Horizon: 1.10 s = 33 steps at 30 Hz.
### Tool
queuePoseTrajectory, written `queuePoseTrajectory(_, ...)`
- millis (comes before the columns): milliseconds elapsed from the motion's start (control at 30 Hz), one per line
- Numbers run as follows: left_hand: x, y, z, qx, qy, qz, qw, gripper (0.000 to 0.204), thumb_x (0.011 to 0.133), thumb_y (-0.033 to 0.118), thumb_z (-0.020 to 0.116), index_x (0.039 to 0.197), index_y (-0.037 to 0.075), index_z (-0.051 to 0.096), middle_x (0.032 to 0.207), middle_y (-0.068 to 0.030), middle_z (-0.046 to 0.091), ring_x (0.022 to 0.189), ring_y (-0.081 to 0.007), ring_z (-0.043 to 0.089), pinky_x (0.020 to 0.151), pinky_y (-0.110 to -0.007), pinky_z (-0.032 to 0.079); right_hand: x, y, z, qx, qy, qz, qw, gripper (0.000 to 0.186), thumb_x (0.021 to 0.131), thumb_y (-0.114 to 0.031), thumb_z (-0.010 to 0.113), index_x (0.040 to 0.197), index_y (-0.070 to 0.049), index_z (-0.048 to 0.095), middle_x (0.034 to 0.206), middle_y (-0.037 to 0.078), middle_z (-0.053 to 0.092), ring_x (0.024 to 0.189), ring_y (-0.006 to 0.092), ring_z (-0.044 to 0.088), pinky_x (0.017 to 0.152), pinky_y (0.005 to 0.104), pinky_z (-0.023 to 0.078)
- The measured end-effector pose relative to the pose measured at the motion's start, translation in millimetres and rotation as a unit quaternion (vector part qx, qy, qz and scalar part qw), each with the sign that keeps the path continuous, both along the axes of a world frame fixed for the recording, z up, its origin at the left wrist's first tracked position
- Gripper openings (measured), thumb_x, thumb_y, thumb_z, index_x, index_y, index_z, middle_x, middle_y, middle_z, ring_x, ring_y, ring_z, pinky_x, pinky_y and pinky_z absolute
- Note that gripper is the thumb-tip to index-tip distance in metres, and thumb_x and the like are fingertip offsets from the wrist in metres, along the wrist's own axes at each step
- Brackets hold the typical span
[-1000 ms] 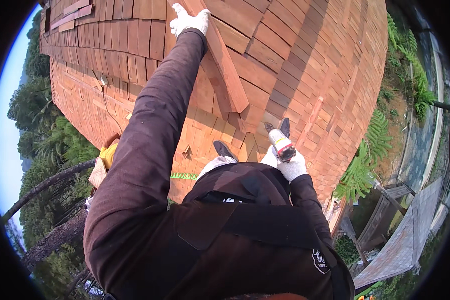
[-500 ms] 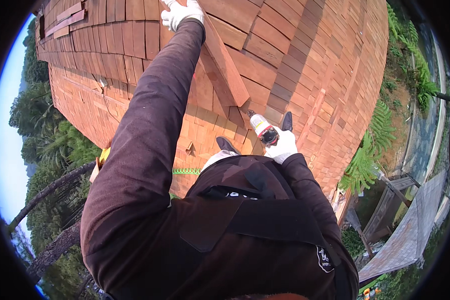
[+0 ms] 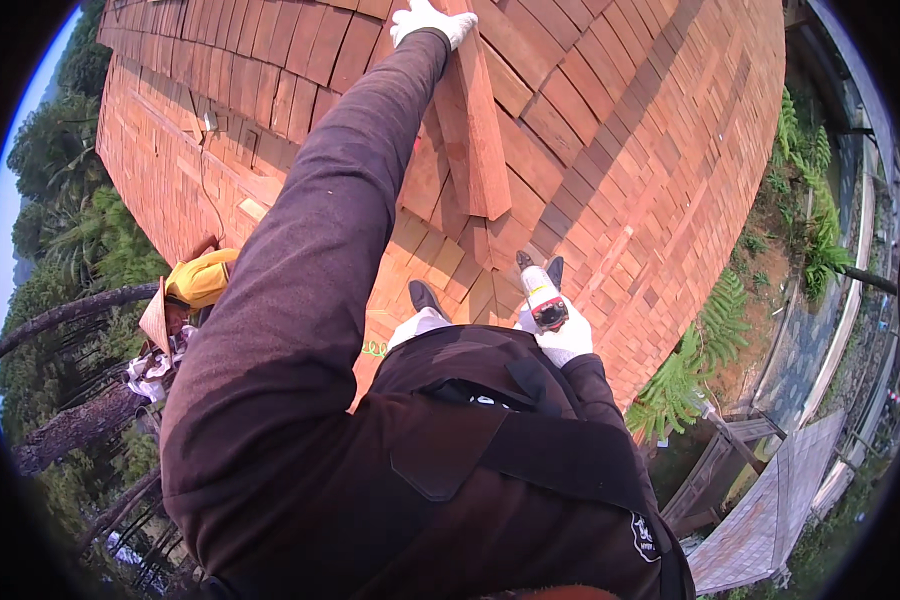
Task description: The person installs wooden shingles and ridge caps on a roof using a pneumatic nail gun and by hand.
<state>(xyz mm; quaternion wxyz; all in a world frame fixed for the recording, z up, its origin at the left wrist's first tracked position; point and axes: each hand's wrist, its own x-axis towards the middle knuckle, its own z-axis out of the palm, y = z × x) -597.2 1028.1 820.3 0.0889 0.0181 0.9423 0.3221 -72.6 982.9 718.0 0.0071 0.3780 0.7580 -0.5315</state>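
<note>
My left hand [image 3: 433, 22], in a white glove, reaches far forward and grips a long reddish wooden board [image 3: 485, 150], thumb on its right side. The board lies along the roof ridge, angled against a second plank, and its near end points toward me. Near my waist, my gloved right hand [image 3: 568, 335] is closed round a nail gun [image 3: 543, 298] with a pale body, a red ring and a dark nose. That nose points forward at the shingles, apart from the board's near end. My left arm hides part of the roof.
Wooden shingles [image 3: 660, 190] slope away on both sides of the ridge. My shoes [image 3: 427, 298] stand on it. A green coiled hose [image 3: 373, 348] lies by my left side. At left is a person in yellow with a conical hat [image 3: 156, 318]. Ferns [image 3: 725, 325] grow below the right edge.
In the picture, my left hand and the board have shifted right, and the nail gun has shifted slightly down and right. The person in yellow shows more fully now.
</note>
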Motion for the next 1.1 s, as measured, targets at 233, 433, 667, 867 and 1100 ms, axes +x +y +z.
queuePoseTrajectory(233,4,0,9,0.033,-0.089,0.018,0.995,0.124,0.070,0.049,0.087,0.161,0.008,0.014,0.152,-0.0282,0.038,0.140,-0.0418,0.046,0.111,-0.053,0.047,51,8,10,0.198,-0.137,-0.026,0.970,0.048,0.079,-0.018,0.081,0.119,0.005,0.065,0.106,0.019,0.073,0.097,0.0270,0.073,0.090,0.0385,0.056)
queuePoseTrajectory(433,31,-53,-10,0.106,-0.130,-0.005,0.986,0.123,0.065,0.051,0.091,0.159,0.008,0.025,0.154,-0.0267,0.039,0.140,-0.0417,0.048,0.112,-0.048,0.047,72,11,43,-0.048,-0.115,-0.251,0.960,0.033,0.080,-0.004,0.073,0.110,0.000,0.060,0.089,0.013,0.067,0.063,0.0197,0.064,0.056,0.0345,0.052)
queuePoseTrajectory(667,77,-115,-36,0.190,-0.121,-0.046,0.973,0.127,0.060,0.049,0.091,0.158,0.002,0.026,0.149,-0.0309,0.045,0.135,-0.0414,0.054,0.111,-0.044,0.048,129,30,-19,-0.027,-0.038,-0.240,0.970,0.060,0.074,0.005,0.072,0.130,0.001,0.054,0.111,0.011,0.064,0.093,0.0218,0.065,0.082,0.0396,0.057)
queuePoseTrajectory(867,92,-205,-1,0.159,-0.065,-0.047,0.984,0.114,0.059,0.044,0.090,0.153,0.004,0.039,0.141,-0.0297,0.052,0.129,-0.0435,0.056,0.108,-0.043,0.049,131,74,-67,-0.038,-0.039,-0.161,0.986,0.065,0.075,0.004,0.075,0.135,0.002,0.051,0.115,0.013,0.064,0.092,0.0217,0.066,0.078,0.0377,0.057)
queuePoseTrajectory(1100,140,-394,-10,0.026,0.029,0.014,0.999,0.119,0.063,0.045,0.086,0.159,0.006,0.029,0.140,-0.0285,0.055,0.126,-0.0423,0.059,0.107,-0.044,0.049,104,82,-104,-0.097,-0.046,-0.177,0.978,0.056,0.077,0.003,0.074,0.128,0.001,0.053,0.099,0.010,0.066,0.083,0.0210,0.065,0.071,0.0359,0.056)
